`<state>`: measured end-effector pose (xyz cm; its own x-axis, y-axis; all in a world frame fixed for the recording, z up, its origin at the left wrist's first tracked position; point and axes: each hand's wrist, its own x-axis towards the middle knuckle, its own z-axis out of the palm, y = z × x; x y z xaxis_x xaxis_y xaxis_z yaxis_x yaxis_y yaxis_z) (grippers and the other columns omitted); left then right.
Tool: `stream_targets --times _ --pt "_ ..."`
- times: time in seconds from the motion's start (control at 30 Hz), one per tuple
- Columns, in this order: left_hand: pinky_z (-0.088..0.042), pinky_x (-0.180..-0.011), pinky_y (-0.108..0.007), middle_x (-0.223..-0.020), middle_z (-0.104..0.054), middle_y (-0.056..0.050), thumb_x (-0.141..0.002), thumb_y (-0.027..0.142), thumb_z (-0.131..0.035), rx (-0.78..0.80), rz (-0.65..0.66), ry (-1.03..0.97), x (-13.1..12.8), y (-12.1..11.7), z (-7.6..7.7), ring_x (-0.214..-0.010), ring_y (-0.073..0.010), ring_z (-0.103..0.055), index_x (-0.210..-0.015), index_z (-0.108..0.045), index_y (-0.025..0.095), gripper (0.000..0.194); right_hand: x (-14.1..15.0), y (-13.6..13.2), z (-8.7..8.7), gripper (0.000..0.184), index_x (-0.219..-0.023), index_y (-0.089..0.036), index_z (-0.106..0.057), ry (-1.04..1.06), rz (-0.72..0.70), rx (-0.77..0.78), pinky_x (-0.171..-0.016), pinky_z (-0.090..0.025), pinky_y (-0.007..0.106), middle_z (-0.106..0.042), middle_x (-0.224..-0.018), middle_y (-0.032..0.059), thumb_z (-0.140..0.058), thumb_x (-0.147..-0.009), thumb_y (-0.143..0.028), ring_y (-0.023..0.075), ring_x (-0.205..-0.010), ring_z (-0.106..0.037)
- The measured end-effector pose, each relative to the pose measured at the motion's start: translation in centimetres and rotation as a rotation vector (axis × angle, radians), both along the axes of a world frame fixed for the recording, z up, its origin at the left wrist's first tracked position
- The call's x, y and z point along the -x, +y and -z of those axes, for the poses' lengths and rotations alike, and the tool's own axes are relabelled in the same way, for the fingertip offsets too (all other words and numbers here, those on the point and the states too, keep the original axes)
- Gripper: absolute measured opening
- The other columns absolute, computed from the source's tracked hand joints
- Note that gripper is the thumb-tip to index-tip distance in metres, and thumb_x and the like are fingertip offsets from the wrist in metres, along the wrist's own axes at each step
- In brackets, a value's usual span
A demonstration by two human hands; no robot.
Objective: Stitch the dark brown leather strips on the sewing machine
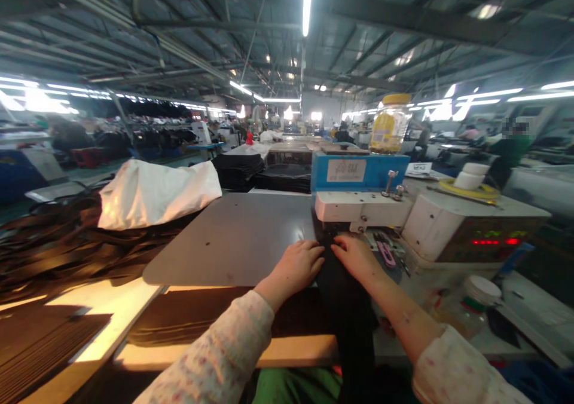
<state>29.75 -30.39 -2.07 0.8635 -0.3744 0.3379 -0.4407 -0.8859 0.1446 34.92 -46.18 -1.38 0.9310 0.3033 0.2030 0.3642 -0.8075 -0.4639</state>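
A long strip of black sheet material (345, 308) runs from under the head of a blue-and-white machine (341, 205) down over the table edge toward my lap. My left hand (296, 265) lies at the strip's left edge, beside a grey metal plate (242, 236), its fingers bent and pressed onto the material. On the right edge, my right hand (356, 257) grips the same strip with thumb and fingers close together. Both hands are just in front of the machine head. Whatever part works on the material beneath the head is hidden.
Pink-handled thread snips (385, 253) lie right of my right hand. A control box (475, 230) with red digits stands farther right, near a lidded jar (478, 299). Brown strips (49, 242) and a white cloth (156, 195) are heaped left. A yellow-lidded jar (389, 126) tops the machine.
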Motion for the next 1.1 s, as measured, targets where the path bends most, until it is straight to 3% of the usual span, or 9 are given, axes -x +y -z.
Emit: stream_targets --times 0.23,0.53,1.1 --pt "-0.04 -0.091 -0.033 -0.114 -0.054 -0.006 -0.087 0.031 -0.037 0.012 0.005 -0.019 -0.3 -0.1 0.1 -0.103 -0.0198 -0.048 -0.113 -0.053 0.018 0.033 0.2 0.4 -0.2 0.033 -0.109 -0.011 -0.058 -0.065 -0.038 0.052 -0.087 -0.04 0.027 -0.063 -0.106 0.012 -0.043 -0.081 -0.021 0.0194 -0.099 -0.056" --pt "-0.04 -0.089 -0.033 -0.112 -0.055 -0.006 -0.086 0.028 -0.039 -0.007 0.01 -0.021 -0.9 -0.3 0.0 -0.101 -0.0207 -0.049 -0.111 -0.054 0.016 0.032 -0.6 0.2 -0.1 0.032 -0.105 -0.016 -0.062 -0.144 -0.128 0.092 -0.086 -0.04 0.025 -0.064 -0.104 0.0088 -0.042 -0.081 -0.017 0.0174 -0.096 -0.058" --pt "-0.04 -0.088 -0.032 -0.111 -0.055 -0.007 -0.086 0.028 -0.04 -0.006 -0.008 -0.031 -1.5 -0.2 -0.1 -0.1 -0.0201 -0.05 -0.109 -0.055 0.017 0.03 -1.8 0.4 -0.1 0.033 -0.105 -0.015 -0.061 -0.137 -0.141 0.122 -0.087 -0.039 0.023 -0.063 -0.104 0.0084 -0.04 -0.081 -0.017 0.0159 -0.096 -0.057"
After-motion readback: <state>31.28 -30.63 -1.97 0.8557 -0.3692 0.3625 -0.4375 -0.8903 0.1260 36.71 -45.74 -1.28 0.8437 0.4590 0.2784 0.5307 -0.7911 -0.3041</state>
